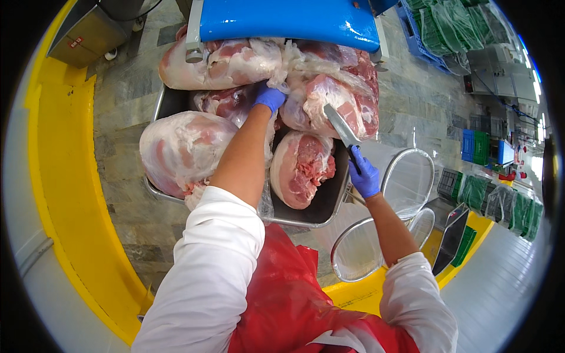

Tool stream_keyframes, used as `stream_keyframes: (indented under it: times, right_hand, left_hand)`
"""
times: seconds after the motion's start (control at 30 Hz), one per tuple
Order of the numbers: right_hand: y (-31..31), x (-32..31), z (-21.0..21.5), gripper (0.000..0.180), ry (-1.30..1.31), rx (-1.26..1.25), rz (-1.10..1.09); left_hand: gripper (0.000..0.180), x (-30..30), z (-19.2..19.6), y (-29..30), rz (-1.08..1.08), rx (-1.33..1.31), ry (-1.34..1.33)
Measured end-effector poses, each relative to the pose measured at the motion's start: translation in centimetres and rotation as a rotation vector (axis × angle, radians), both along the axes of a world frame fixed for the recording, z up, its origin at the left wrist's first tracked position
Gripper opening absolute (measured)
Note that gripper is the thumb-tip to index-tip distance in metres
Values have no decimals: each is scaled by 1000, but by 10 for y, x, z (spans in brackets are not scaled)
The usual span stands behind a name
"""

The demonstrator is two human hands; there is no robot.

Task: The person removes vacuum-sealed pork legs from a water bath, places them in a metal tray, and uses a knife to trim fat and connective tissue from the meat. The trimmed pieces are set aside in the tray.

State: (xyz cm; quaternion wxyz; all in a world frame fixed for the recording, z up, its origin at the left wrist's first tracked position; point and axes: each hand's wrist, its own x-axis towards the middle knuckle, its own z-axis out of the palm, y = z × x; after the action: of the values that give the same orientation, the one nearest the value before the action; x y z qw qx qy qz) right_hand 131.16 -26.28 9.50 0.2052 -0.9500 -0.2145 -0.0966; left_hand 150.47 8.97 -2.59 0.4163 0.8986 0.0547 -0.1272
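My left hand (271,98), in a blue glove, reaches into the pile of large raw meat pieces. Its fingers are closed at a loose whitish flap (287,65) on the meat; the fingertips are partly hidden. My right hand (365,175), also gloved in blue, grips the black handle of a knife (341,125). The blade points up and left, its tip over a fatty pink cut of meat (325,97). Below that lies a rounder cut (300,167) with a red cut face. A big pale piece (187,150) rests left of my forearm.
The meat fills a metal tub (312,224). A blue conveyor belt (288,23) ends over its far side. Right of the tub stand round-rimmed containers with clear liners (412,182). Yellow kerbs (70,176) edge the tiled floor. Stacked crates (491,200) stand far right.
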Motion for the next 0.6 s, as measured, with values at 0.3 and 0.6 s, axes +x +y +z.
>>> stream_keyframes:
  times: [0.3, 0.6]
  right_hand:
    - [24, -28, 16, 57, 78, 143, -111]
    - [3, -60, 188, 50, 276, -345, -359]
  left_hand:
    - [31, -22, 3, -7, 30, 127, -335]
    - [23, -49, 91, 2, 5, 516, -481]
